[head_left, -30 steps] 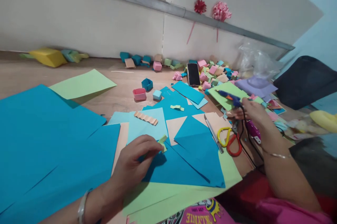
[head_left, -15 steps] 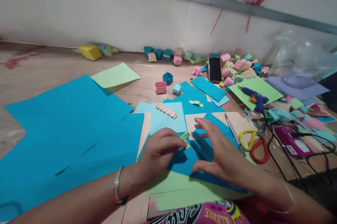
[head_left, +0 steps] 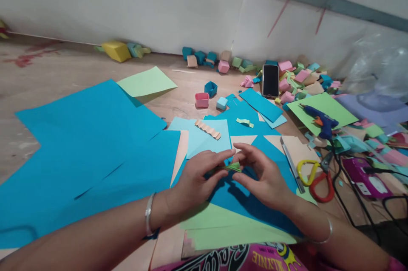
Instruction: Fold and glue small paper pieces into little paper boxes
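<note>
My left hand point(head_left: 204, 175) pinches a light green folded paper strip point(head_left: 235, 167), its pleats pressed close together and one end sticking out past the thumb. Opposite it, my right hand point(head_left: 263, 173) curves around that end with thumb and fingers apart. Whether its curled fingers touch the strip I cannot tell. Both hands are above blue paper point(head_left: 225, 196). Just beyond them, a peach zigzag-folded strip point(head_left: 208, 129) lies on a light blue sheet point(head_left: 204, 148). A smaller green folded strip point(head_left: 245, 123) rests on blue paper further back.
A large blue sheet point(head_left: 95, 148) covers the left side. Scissors point(head_left: 321, 177), a craft knife point(head_left: 291, 165), a glue gun point(head_left: 320, 120) and a magenta power box point(head_left: 366, 177) with cables lie right. Small paper boxes point(head_left: 202, 100), a phone point(head_left: 270, 80) and a paper pile stand behind.
My right hand has moved left to the green strip and its fingers have curled in. The strip now looks gathered tighter in my left hand. The view has shifted slightly.
</note>
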`<state>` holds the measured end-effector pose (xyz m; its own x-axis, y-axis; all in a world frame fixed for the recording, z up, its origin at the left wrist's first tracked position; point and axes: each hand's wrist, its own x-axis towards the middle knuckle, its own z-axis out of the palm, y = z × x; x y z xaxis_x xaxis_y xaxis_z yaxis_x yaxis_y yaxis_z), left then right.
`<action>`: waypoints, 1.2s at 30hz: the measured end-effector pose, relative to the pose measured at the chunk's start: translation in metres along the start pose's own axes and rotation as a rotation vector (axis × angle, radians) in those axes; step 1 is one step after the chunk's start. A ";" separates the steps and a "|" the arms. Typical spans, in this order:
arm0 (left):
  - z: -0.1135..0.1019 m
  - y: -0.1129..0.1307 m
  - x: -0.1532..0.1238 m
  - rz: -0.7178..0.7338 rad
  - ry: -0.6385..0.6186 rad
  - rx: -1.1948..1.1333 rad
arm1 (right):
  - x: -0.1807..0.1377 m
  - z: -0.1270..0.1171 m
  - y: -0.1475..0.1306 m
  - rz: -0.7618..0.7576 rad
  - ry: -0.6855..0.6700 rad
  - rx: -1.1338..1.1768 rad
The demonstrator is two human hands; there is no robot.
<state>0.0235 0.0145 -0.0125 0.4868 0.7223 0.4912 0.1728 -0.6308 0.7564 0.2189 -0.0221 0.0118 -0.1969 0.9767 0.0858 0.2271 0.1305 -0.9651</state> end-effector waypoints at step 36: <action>-0.006 0.010 0.012 -0.631 -0.172 -0.839 | 0.003 -0.013 0.003 0.272 -0.134 0.316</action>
<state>0.0263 0.0185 0.0033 0.6407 0.7596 -0.1117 -0.1779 0.2884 0.9409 0.2311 -0.0169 0.0120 -0.2969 0.9348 -0.1950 -0.0109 -0.2075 -0.9782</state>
